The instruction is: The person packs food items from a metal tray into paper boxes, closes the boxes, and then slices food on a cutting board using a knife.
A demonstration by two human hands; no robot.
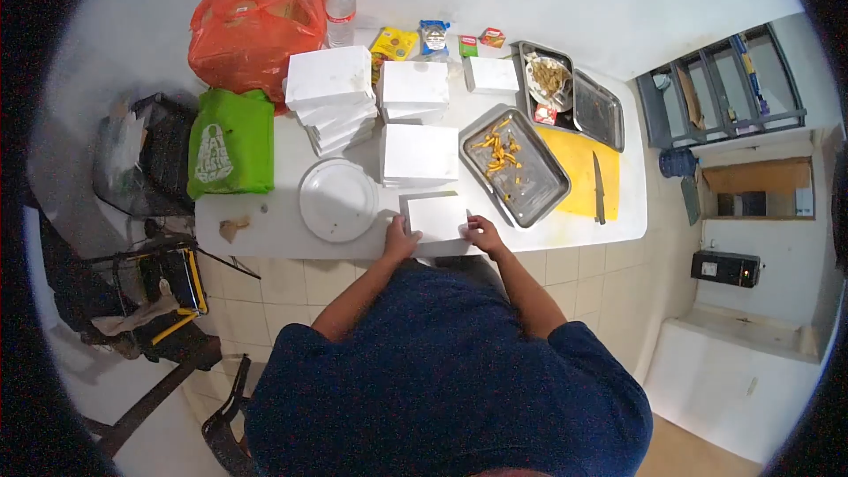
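White box [437, 219]: at the near edge of the tabletop [287, 234], between both hands; clock centre for all lines below, 12 = far side.
Left hand [402, 237]: at 8, fingers closed on the near-left corner of the white box.
Right hand [480, 234]: at 4, fingers narrow, pinching the right edge.
Front box stack [420, 152]: at 12, just beyond the white box.
Rear box stack [415, 86]: also at 12, farther out.
Left box stack [329, 79]: at 11, layers skewed, tallest-looking of the lot.
Low box [491, 75]: just short of 1, near the wall side.
Round plate [338, 200]: at 9, white, near the left hand; single or stacked, cannot tell.
Metal tray [534, 194]: at 2, tilted on plan, with yellow-orange strips [499, 150] inside.
Yellow board [579, 163]: between 2 and 3, right beside the metal tray.
Knife [599, 190]: near 3, flat on the yellow board, lengthwise roughly 12 to 6.
Food plate [533, 94]: at 1, brownish shreds [551, 78] on top, red packet [545, 114] at the near rim.
Green bag [230, 146]: at 10, white print facing up.
Orange bag [256, 31]: between 10 and 11, bulging, beyond the green bag.
Clear bottle [340, 25]: at 11, right beside the orange bag.
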